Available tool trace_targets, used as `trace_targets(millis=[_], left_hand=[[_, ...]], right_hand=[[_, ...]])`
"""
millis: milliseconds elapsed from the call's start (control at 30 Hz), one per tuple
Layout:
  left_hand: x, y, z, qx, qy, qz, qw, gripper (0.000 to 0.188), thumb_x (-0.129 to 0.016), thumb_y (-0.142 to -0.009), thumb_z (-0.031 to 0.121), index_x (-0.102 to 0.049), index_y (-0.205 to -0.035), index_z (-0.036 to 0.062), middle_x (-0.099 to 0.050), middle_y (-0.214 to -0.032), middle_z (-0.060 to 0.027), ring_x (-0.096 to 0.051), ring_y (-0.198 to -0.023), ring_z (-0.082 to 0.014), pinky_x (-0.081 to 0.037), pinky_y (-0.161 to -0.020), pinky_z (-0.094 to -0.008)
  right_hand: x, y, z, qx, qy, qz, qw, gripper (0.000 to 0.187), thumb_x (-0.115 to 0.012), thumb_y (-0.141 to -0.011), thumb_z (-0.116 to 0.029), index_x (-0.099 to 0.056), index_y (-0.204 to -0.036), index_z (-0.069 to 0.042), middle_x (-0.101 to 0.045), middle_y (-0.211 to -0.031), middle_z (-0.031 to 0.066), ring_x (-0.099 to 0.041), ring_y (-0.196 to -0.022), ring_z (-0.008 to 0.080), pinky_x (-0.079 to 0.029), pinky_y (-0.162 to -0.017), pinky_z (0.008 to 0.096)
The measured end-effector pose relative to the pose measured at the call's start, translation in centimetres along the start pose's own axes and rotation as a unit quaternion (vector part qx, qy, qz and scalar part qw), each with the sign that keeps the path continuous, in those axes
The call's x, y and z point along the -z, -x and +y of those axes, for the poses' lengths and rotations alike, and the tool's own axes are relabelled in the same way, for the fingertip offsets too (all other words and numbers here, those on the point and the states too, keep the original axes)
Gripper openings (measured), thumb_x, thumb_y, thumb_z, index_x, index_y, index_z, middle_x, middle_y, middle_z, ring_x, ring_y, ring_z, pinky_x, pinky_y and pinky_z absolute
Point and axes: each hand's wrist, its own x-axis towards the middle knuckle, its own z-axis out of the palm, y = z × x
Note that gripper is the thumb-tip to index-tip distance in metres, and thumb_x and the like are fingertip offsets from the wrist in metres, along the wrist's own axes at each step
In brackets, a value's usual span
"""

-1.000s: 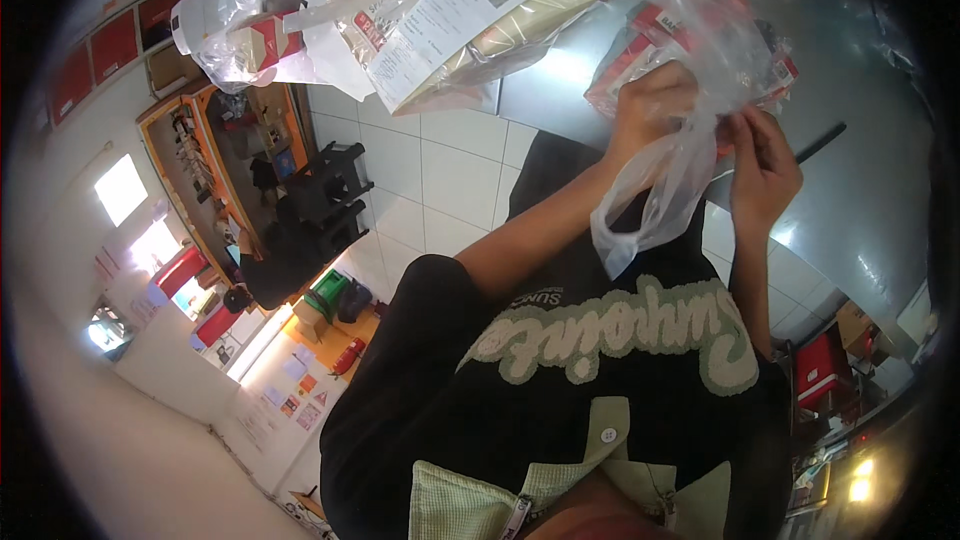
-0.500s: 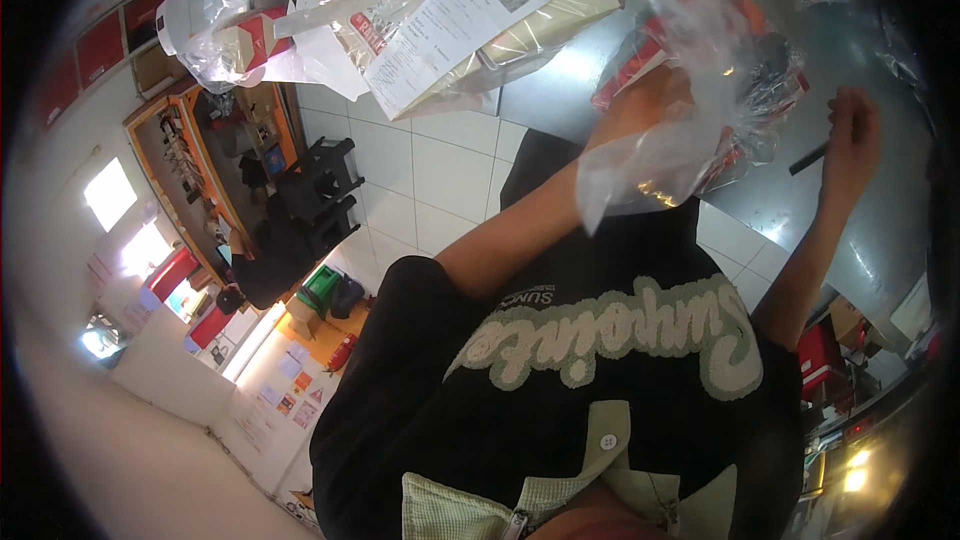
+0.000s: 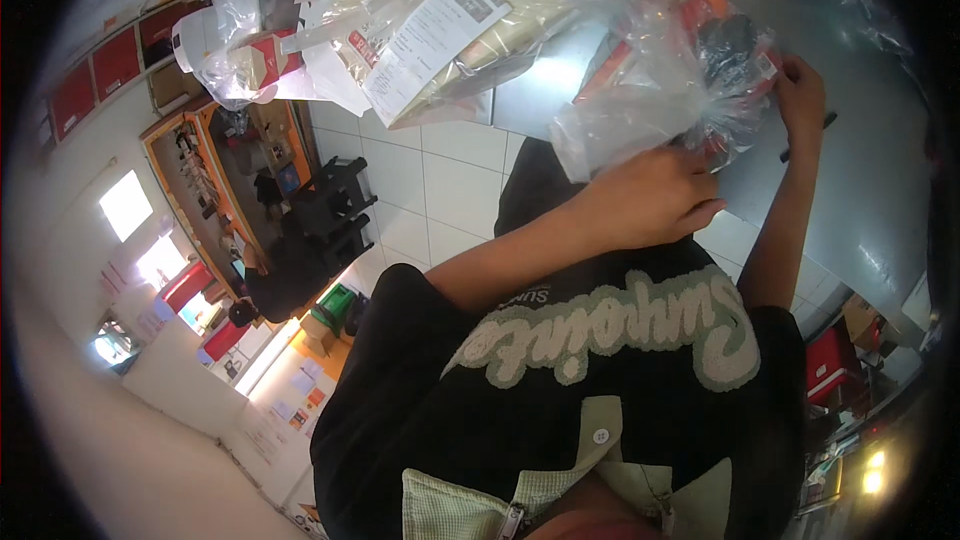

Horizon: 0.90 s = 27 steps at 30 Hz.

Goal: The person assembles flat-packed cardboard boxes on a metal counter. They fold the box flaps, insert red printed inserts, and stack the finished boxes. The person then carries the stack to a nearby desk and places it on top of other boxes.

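Note:
A clear plastic bag (image 3: 640,90) lies on the metal table in front of me, with red and orange packages (image 3: 708,6) and a dark item wrapped in clear film (image 3: 728,50) inside. My left hand (image 3: 655,198) is at its near edge, fingers curled and closed on the plastic. On the far right side of the bag, my right hand (image 3: 800,95) has its fingers bent against the plastic, their tips partly hidden. To the left sits a larger clear bag (image 3: 530,50) holding a cream box, with a printed receipt (image 3: 435,45) on it.
A thin black stick-like object (image 3: 829,120) lies on the metal table (image 3: 860,190) behind my right wrist. White boxes and crumpled plastic (image 3: 240,60) are at the far left. Dark stools (image 3: 345,195) stand on the tiled floor, and a person in dark clothes (image 3: 290,285) is beyond.
My left hand has come out of the bag and moved down to its near edge. My right hand has moved left from the table to the bag's side.

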Motion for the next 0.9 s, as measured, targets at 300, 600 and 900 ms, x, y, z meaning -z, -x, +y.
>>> trace_targets(millis=[300,600,900], left_hand=[[3.8,-1.5,-1.5,0.039,-0.405,0.133,0.904,0.031,-0.061,-0.082,0.012,-0.065,-0.112,0.0079,-0.064,-0.097,-0.0107,-0.059,-0.105,-0.0259,-0.039,-0.09,-0.0443],[7.3,-2.9,6.1,-0.149,-0.097,0.306,0.935,0.049,-0.077,-0.078,0.014,-0.063,-0.124,0.0061,-0.057,-0.129,-0.0163,-0.054,-0.115,-0.0367,-0.042,-0.098,-0.0458],[9.8,1.4,5.7,-0.103,-0.011,0.403,0.909,0.045,-0.064,-0.073,-0.008,-0.066,-0.116,0.0017,-0.071,-0.105,-0.0139,-0.069,-0.094,-0.0272,-0.052,-0.082,-0.0327]], right_hand=[[1.1,3.2,-0.2,0.038,-0.061,0.277,0.958,0.023,-0.069,-0.091,-0.023,-0.07,-0.105,-0.005,-0.071,-0.101,0.0119,-0.068,-0.09,0.0254,-0.051,-0.081,0.0363],[12.0,12.2,-11.0,0.375,-0.291,0.277,0.836,0.013,-0.063,-0.091,0.007,-0.069,-0.102,0.001,-0.065,-0.105,0.0097,-0.062,-0.097,0.0161,-0.05,-0.084,0.0256],[7.2,17.3,-22.0,0.344,-0.61,0.028,0.713,0.035,-0.068,-0.085,0.009,-0.063,-0.119,0.003,-0.064,-0.111,0.0101,-0.061,-0.106,0.0189,-0.047,-0.097,0.0304]])
